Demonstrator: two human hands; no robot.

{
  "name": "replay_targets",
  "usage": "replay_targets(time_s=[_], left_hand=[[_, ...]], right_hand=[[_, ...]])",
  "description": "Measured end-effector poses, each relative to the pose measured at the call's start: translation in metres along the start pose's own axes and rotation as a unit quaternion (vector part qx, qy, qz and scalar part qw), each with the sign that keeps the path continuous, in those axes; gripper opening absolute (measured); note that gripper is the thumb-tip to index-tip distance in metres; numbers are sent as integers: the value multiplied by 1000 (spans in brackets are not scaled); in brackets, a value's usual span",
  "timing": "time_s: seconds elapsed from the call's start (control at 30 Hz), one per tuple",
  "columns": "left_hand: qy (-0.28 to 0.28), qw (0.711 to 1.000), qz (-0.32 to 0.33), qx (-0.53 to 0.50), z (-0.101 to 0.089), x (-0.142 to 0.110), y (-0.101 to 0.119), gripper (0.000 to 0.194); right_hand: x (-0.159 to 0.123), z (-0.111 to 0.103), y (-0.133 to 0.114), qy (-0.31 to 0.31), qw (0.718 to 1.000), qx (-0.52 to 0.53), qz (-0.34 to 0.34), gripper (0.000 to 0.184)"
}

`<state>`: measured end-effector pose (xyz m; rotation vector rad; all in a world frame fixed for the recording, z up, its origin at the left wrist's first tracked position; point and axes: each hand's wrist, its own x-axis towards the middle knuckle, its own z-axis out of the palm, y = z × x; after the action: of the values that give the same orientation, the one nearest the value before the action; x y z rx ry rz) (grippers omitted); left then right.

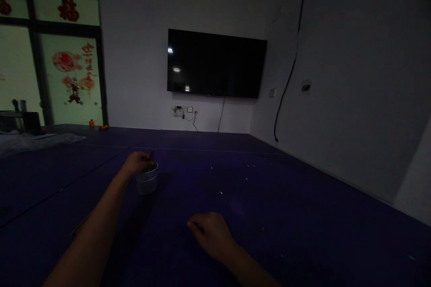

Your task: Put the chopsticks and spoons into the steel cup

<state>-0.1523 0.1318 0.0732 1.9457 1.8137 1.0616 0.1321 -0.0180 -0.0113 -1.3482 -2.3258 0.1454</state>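
My left hand reaches over a light, patterned cup standing upright on the dark purple table. Its fingers are closed on a thin dark object at the cup's mouth; the dim light hides what kind it is. How far that object goes down inside the cup cannot be seen. To the right and nearer to me, my right hand is at the table, its fingers curled in a loose fist with nothing visible in them. A thin yellowish stick lies partly hidden behind my left forearm.
Small white scraps dot the table to the right. Clear plastic sheeting and a dark box are at the far left, with small orange items near the back edge. A black cable hangs along the right wall.
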Motion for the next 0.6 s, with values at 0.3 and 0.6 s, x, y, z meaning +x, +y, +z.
replay_targets(time_s=[0.3, 0.6], left_hand=[[-22, 999, 29, 18, 1, -1, 2, 24], [-49, 995, 59, 69, 3, 0, 4, 24]], right_hand=[[0, 0, 1, -4, 1000, -1, -3, 28], [1, 3, 2, 3, 1000, -4, -3, 28]])
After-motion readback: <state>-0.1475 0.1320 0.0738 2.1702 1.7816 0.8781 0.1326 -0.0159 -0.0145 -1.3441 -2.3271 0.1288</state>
